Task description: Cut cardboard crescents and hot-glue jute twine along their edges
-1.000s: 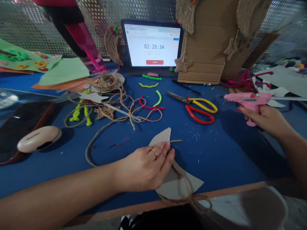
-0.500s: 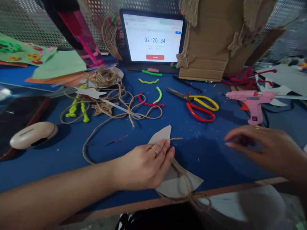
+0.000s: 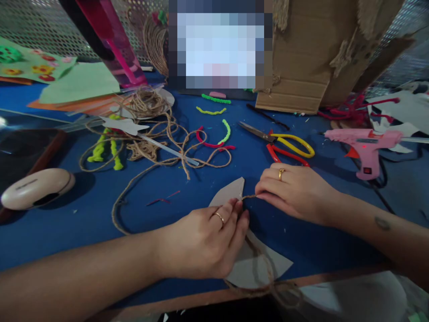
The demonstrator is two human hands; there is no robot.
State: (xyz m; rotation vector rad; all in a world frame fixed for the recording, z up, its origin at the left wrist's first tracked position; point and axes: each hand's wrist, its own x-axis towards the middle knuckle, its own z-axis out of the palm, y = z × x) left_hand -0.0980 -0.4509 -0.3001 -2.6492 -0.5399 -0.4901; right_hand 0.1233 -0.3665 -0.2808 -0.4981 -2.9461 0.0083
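A pale crescent-shaped card cutout (image 3: 246,268) lies near the table's front edge, its upper tip pointing away from me. My left hand (image 3: 214,237) rests across its middle, fingers pressed together, pinning the card and the jute twine under them. The fingertips hide part of both. Between thumb and fingers, my right hand (image 3: 291,192) pinches the short free end of the jute twine (image 3: 248,197), just right of the card's tip. More of this twine loops down over the lower card and hangs past the edge.
Scissors (image 3: 284,142) lie beyond my right hand, with a pink glue gun (image 3: 365,145) farther right. A tangle of twine (image 3: 147,105) spreads at left, near a white mouse-like object (image 3: 38,188). Cardboard (image 3: 295,58) and a blurred-out screen (image 3: 220,49) stand behind.
My right hand has moved left from beside the glue gun and closed on the twine's free end. The left hand still presses on the card. The view has shifted slightly.
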